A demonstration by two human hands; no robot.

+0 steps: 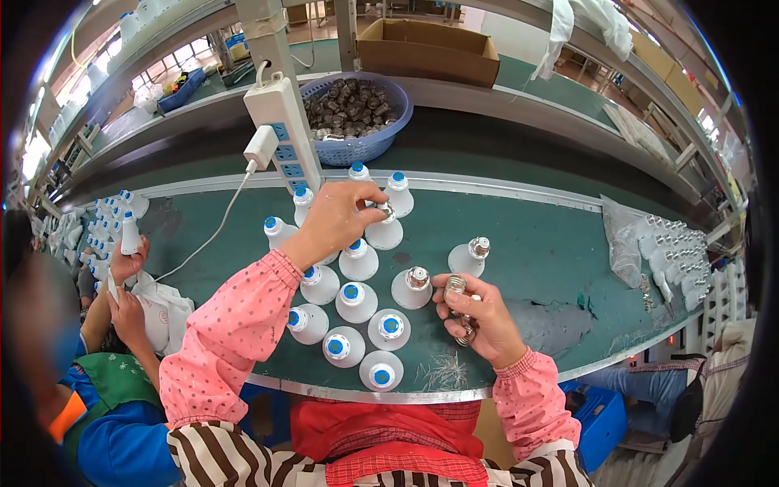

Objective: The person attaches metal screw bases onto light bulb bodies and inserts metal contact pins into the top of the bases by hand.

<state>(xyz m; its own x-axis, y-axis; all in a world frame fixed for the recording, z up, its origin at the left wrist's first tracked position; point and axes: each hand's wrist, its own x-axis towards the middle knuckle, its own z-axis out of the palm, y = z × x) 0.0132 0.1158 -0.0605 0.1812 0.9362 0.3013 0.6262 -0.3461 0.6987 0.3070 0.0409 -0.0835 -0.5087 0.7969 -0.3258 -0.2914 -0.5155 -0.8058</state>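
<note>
My left hand (pixel 333 217) reaches over a group of white bulb bodies with blue tops, thumb and forefinger pinched around a metal screw cap (pixel 387 210). That cap sits at the top of a white bulb body (pixel 384 234); how far it is seated I cannot tell. Several loose metal screw caps (pixel 456 284) are held in my curled right hand (pixel 480 315), near the table's front edge. Just beyond that hand stand two bulb bodies with silvery caps on top, one nearer (pixel 411 290) and one farther (pixel 467 260).
A blue basket (pixel 399 122) full of metal caps stands behind a power strip (pixel 280 122) with a plugged-in white adapter. Capped bulbs (pixel 673 252) lie at far right beside a plastic bag (pixel 621 243). At left, a co-worker's hand (pixel 128 258) holds a bulb body.
</note>
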